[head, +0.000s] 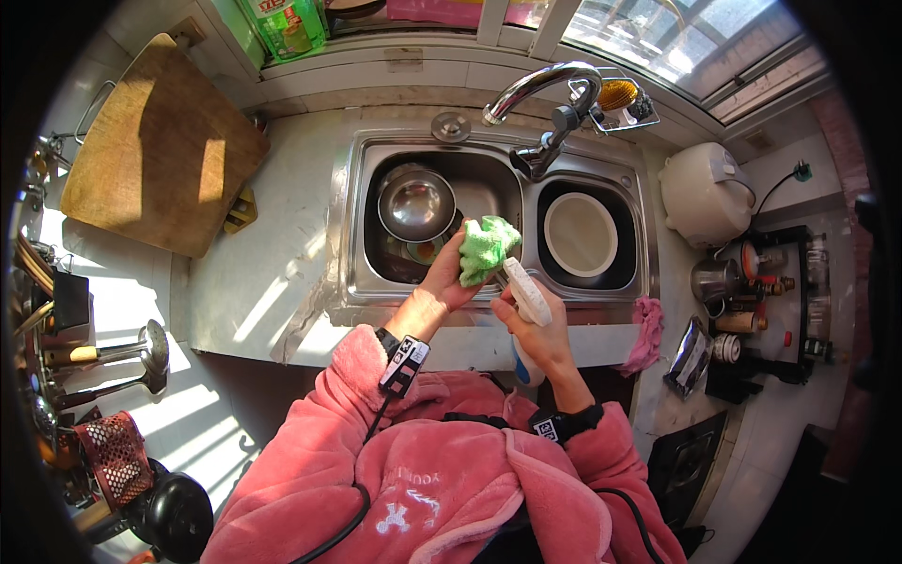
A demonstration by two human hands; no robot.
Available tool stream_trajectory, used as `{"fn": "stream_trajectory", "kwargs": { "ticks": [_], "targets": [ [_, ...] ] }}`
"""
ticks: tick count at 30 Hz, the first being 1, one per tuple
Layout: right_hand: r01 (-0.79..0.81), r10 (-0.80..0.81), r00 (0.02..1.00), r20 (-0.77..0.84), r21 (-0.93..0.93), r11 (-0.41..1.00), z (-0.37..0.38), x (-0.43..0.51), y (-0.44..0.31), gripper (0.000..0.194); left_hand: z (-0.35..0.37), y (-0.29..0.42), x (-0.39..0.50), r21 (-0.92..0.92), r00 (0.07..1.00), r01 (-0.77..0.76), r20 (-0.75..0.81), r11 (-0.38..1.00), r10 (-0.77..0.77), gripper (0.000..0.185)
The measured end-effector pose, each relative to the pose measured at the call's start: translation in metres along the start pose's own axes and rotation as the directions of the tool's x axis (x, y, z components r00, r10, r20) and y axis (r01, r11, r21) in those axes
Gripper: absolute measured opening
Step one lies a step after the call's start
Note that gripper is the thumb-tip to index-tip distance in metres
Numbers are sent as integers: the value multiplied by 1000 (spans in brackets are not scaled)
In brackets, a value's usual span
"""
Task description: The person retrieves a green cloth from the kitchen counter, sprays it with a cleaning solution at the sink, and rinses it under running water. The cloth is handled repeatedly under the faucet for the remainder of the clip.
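In front of the double sink, my left hand (442, 276) grips a bunched green cloth (486, 247). Close on its right, my right hand (539, 324) holds a utensil by its pale speckled handle (527, 290); its metal part reaches towards the cloth and is mostly hidden. A blue and white object (525, 363) shows just under my right hand; I cannot tell what it is. In the left basin lie a steel bowl (417, 204) and some dishes partly hidden below it. The right basin holds a round white container (581, 234).
A curved chrome faucet (546, 76) rises behind the sink. A wooden cutting board (165, 151) leans at the left. Right of the sink are a pink cloth (645, 335), a white rice cooker (707, 194) and a steel kettle (715, 280). Ladles (153, 356) hang far left.
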State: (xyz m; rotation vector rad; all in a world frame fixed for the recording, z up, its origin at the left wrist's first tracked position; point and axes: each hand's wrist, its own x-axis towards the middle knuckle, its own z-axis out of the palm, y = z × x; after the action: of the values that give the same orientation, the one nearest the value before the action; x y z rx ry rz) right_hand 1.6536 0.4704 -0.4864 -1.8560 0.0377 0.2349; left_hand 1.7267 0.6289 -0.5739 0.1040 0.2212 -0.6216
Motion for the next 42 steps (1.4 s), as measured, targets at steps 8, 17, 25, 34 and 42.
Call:
{"fn": "stream_trajectory", "kwargs": {
  "ticks": [8, 17, 25, 34, 42],
  "targets": [
    [14, -14, 1000, -10, -8, 1000, -3, 0, 10, 20, 15, -6, -5, 152, 998, -62, -13, 986, 65, 38],
    [-61, 60, 998, -16, -17, 998, -10, -2, 11, 24, 34, 1, -16, 59, 998, -2, 56, 998, -2, 69],
    [-57, 59, 998, 25, -47, 997, -9, -10, 8, 21, 36, 0, -13, 94, 994, -57, -87, 994, 65, 58],
    [-25, 26, 1000, 9, -31, 999, -2, -9, 7, 21, 35, 3, -14, -66, 1000, -9, 0, 998, 9, 63],
    [-69, 69, 998, -10, -8, 998, -7, -2, 14, 21, 22, 9, -18, 84, 1000, 15, -11, 996, -14, 51]
  ]
}}
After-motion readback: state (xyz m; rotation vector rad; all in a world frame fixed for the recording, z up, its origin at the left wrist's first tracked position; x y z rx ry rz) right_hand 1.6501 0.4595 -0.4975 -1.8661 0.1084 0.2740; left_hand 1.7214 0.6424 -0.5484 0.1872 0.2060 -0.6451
